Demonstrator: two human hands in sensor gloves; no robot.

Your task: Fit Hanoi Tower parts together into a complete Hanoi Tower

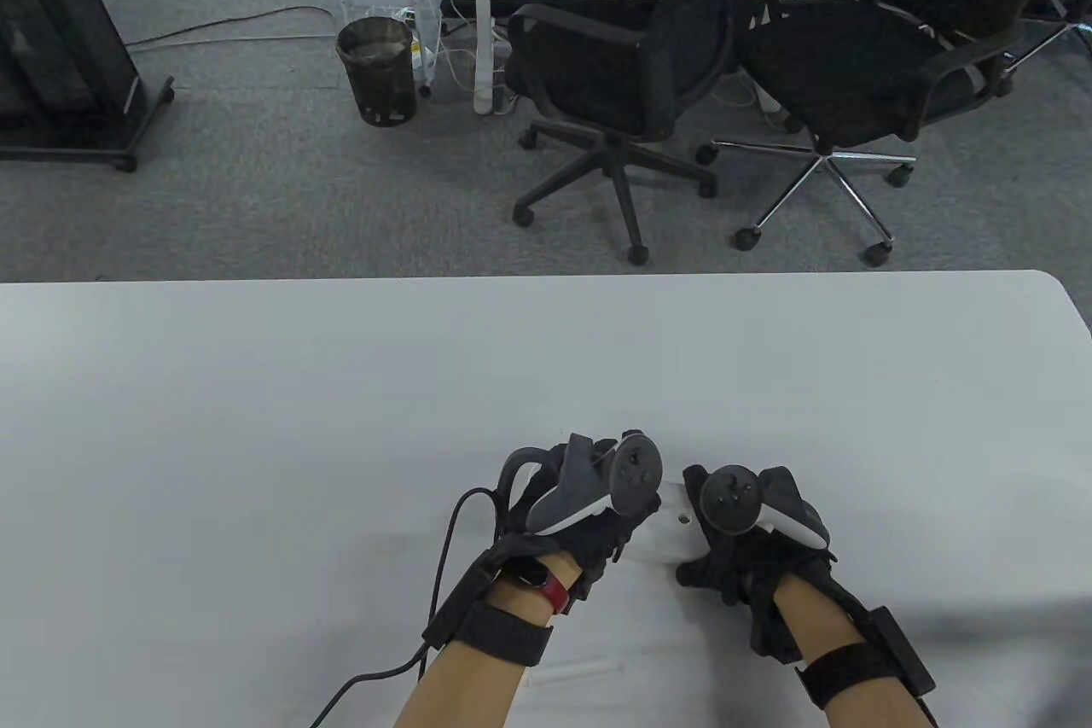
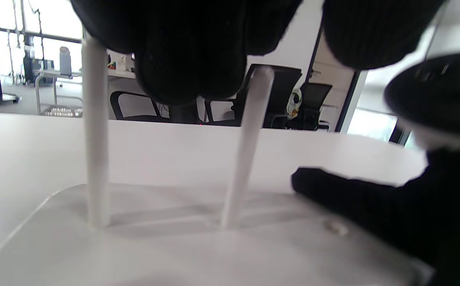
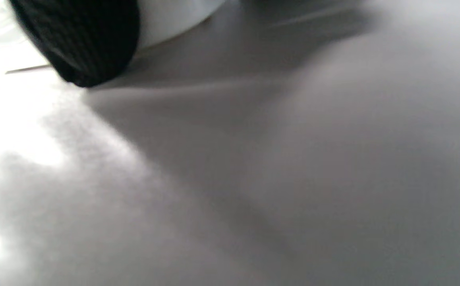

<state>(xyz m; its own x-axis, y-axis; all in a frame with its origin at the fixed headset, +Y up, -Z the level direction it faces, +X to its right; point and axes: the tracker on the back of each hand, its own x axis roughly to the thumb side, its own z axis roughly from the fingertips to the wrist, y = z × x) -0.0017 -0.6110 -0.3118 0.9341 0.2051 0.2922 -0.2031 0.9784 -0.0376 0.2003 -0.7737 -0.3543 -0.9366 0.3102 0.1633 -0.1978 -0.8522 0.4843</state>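
Note:
A white Hanoi Tower base [image 1: 674, 525] lies on the table between my hands. In the left wrist view the base [image 2: 166, 254] carries one upright white peg [image 2: 96, 159] at its left. A second white peg [image 2: 246, 155] leans, with its foot at the base's middle. My left hand [image 1: 627, 510] grips this leaning peg from above, and its fingers [image 2: 190, 51] cover both peg tops. My right hand [image 1: 712, 536] holds the base's right end, with fingers lying on it [image 2: 357, 198]. A small hole [image 2: 335, 227] shows near them. A third white peg [image 1: 573, 670] lies loose by my left forearm.
The white table [image 1: 256, 421] stretches wide to the left and beyond the hands. Its far edge runs across the middle of the table view. Two office chairs [image 1: 631, 71] and a bin [image 1: 377, 71] stand on the floor behind. A cable [image 1: 444, 557] trails from my left wrist.

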